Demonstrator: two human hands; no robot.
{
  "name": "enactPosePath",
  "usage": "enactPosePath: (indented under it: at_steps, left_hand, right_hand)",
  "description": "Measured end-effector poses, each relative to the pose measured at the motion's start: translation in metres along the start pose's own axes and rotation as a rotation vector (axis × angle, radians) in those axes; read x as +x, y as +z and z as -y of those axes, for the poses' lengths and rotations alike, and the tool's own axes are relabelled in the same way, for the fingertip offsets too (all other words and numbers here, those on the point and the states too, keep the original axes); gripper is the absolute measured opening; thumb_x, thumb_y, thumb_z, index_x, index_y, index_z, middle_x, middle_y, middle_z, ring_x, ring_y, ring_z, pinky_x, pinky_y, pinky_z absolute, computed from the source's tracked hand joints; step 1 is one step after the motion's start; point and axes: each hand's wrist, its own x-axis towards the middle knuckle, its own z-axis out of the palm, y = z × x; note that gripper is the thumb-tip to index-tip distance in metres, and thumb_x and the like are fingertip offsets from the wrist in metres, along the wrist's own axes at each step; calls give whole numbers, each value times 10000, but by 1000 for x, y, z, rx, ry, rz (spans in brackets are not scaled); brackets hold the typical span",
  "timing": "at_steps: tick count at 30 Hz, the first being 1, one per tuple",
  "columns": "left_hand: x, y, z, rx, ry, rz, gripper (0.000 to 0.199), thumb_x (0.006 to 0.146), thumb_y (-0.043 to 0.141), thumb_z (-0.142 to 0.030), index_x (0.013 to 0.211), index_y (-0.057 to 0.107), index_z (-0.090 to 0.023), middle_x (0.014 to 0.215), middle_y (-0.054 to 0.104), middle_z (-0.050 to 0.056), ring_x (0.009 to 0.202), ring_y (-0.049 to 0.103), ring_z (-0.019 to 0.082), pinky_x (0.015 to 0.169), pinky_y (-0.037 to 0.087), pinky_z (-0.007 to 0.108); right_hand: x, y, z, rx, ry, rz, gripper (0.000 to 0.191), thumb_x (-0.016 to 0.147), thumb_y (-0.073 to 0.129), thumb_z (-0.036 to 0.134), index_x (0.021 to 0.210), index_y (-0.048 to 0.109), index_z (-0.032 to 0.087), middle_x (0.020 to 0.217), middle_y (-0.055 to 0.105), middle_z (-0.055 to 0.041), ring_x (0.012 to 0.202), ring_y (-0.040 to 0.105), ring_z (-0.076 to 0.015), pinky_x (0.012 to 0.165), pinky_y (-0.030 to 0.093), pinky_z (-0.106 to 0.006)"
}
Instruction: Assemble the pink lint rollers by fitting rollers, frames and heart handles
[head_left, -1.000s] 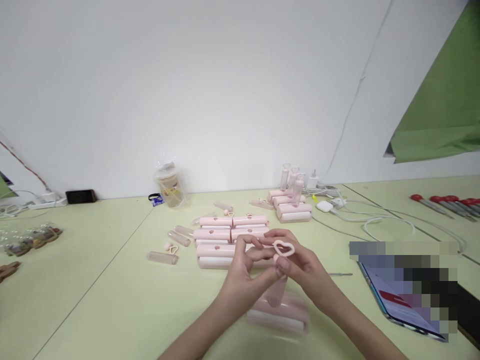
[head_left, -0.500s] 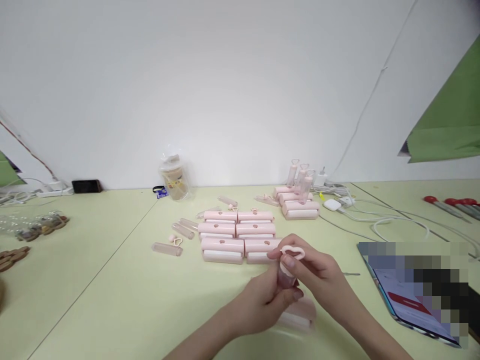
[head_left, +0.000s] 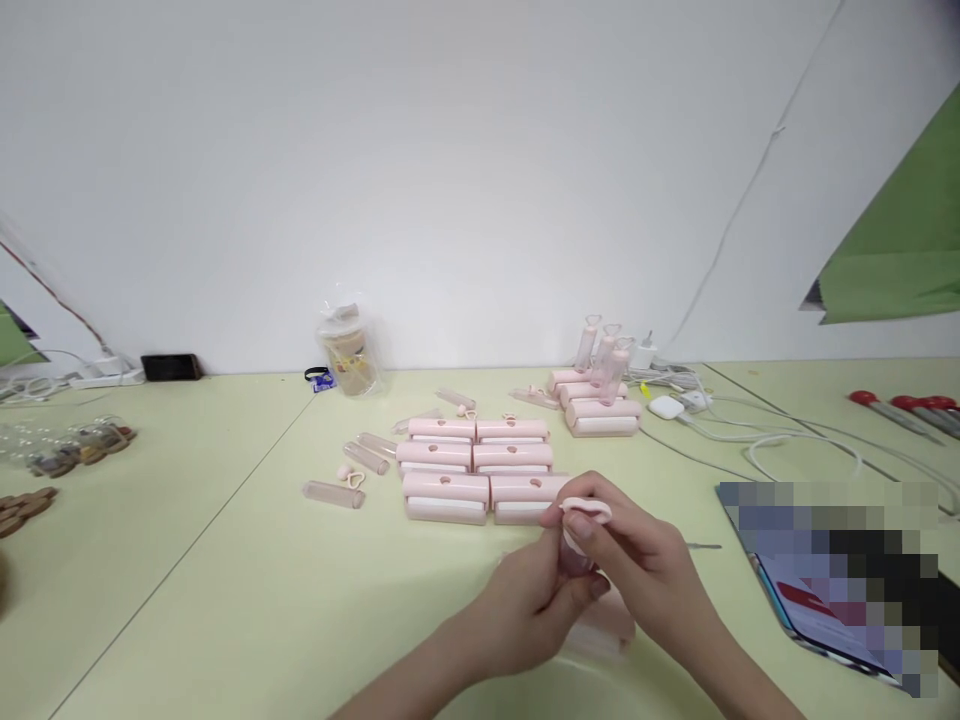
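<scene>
My left hand [head_left: 525,610] is wrapped around a clear pinkish tube handle [head_left: 576,562], held upright. The pale pink heart-loop cap [head_left: 589,509] at the top of that handle is pinched by my right hand [head_left: 637,550]. Below both hands, partly hidden, a pink lint roller [head_left: 606,628] with a white roll lies on the table; whether the tube is joined to it I cannot tell. Just beyond my hands, several pink lint rollers [head_left: 445,490] lie in two columns, each with a small hole on top.
Loose clear tubes [head_left: 334,494] and heart-loop caps [head_left: 352,477] lie left of the rollers. Several rollers with upright handles [head_left: 604,415] stand at the back right. Nearby are white cables [head_left: 795,432], a tablet-like device [head_left: 810,600], red-ended tools [head_left: 892,405] and a bagged cup [head_left: 351,360].
The heart loop has turned and now looks flatter, nearly edge-on. Both hands keep their grip and stay in almost the same place.
</scene>
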Motion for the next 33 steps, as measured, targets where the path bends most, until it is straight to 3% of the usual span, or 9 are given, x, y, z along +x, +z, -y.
enactPosePath:
  at_steps: [9,14,21,25,27,30,33]
  left_hand:
    - [0,2,3,-21,11,-38,244,902,374,-340,1032,497,-174,920,566,52,793,525,178,716,444,301]
    - [0,2,2,-37,40,-41,188,907,347,-286,941,496,-176,867,532,31,766,503,162,683,425,280]
    - [-1,3,1,-205,4,-31,219,891,409,-336,1005,500,-172,863,504,33,805,494,170,714,426,294]
    - [2,-8,-7,-423,-19,56,386,832,514,-384,1176,444,-223,962,509,47,935,501,203,780,424,317]
    - [5,-14,-12,-466,-13,73,498,745,597,-468,1156,471,-217,981,509,54,953,494,224,786,415,325]
    - [16,-15,-19,-509,-8,-20,503,635,613,-608,863,562,-163,813,515,38,795,500,201,712,400,300]
    - [26,0,-23,-558,-99,-239,413,640,605,-567,670,477,-177,663,451,-9,654,449,147,623,372,265]
  right_hand:
    - [-2,7,-5,30,-29,-68,238,908,426,246,738,588,210,798,541,-17,631,515,-129,512,402,-214]
    - [-2,6,0,-24,-44,-55,240,903,431,233,711,574,210,782,550,-19,723,546,-154,623,435,-238]
    - [-4,10,1,-98,-155,-82,172,892,442,178,797,580,221,849,621,-29,858,567,-172,733,447,-253]
    - [-5,10,-1,-104,-189,-77,157,887,450,170,829,586,223,854,634,-27,844,581,-167,729,462,-249]
    - [-4,10,-4,-83,-179,-64,160,888,453,170,844,595,229,870,639,-27,864,587,-169,729,471,-246]
    - [-3,9,-8,-65,-173,-45,166,890,453,181,854,607,232,967,640,-42,986,565,-187,794,466,-264]
    - [-2,10,-10,-52,-135,-24,187,903,422,204,868,604,233,1054,620,-52,1041,541,-187,828,458,-275]
